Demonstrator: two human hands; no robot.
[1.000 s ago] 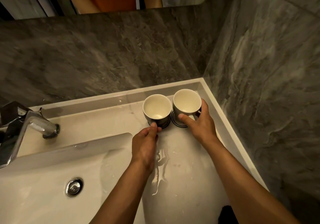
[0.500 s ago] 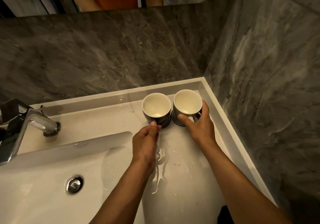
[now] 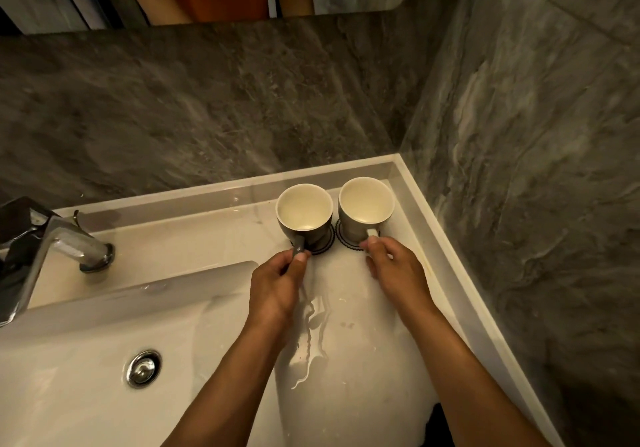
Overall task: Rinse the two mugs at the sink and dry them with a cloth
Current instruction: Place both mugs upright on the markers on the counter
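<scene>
Two mugs stand upright side by side on dark round coasters at the back right corner of the white counter. The left mug (image 3: 304, 211) is dark grey outside, cream inside; my left hand (image 3: 277, 284) pinches its handle, which points toward me. The right mug (image 3: 366, 204) is lighter grey; my right hand (image 3: 394, 270) has thumb and fingers closed on its handle. Both mugs rest on their coasters. No cloth is visible.
The sink basin (image 3: 69, 360) with its chrome drain (image 3: 143, 368) lies at the lower left, the chrome faucet (image 3: 52, 242) at the far left. A puddle of water (image 3: 311, 335) sits on the counter between my forearms. Grey stone walls close off the back and right.
The right mug has been turned so its handle faces me, and my right hand moved from its side to the handle. My left hand closed more firmly on the left handle.
</scene>
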